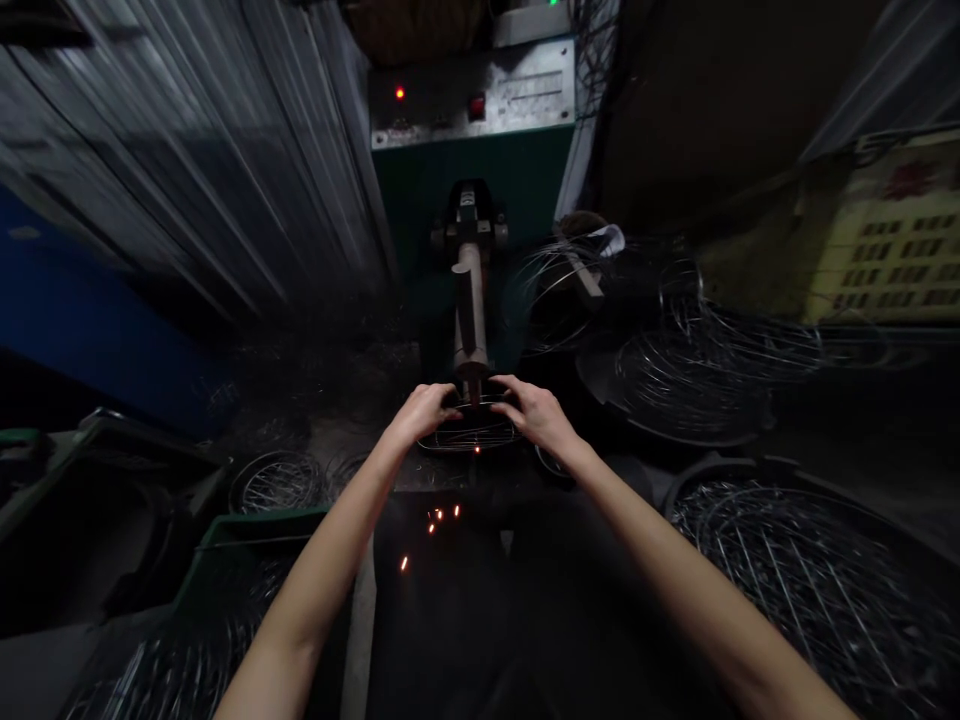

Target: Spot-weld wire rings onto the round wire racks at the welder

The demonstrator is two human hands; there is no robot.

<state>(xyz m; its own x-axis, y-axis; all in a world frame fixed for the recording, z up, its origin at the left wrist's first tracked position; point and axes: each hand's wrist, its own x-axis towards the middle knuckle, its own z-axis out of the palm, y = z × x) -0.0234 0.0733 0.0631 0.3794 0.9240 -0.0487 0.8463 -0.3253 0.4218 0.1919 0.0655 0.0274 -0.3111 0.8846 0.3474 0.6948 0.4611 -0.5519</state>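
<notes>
Between my two hands is a wire rack (474,437) with an oval rim and thin cross wires. My left hand (431,412) grips its left side with thumb and fingers curled round the rim. Opposite it, my right hand (534,408) holds the right side in the same way. The far edge of the rack meets the electrode tip (472,388) of a spot welding machine (471,300). Orange sparks (439,515) fly below the rack, over a dark surface in front of me.
Coiled wire rings (690,380) lie on a dark tray at the right. A round tub (675,490) with wire pieces and a grid stands nearer. On the left, a green crate (217,535) holds wire parts. A yellow crate (892,240) stands at the far right.
</notes>
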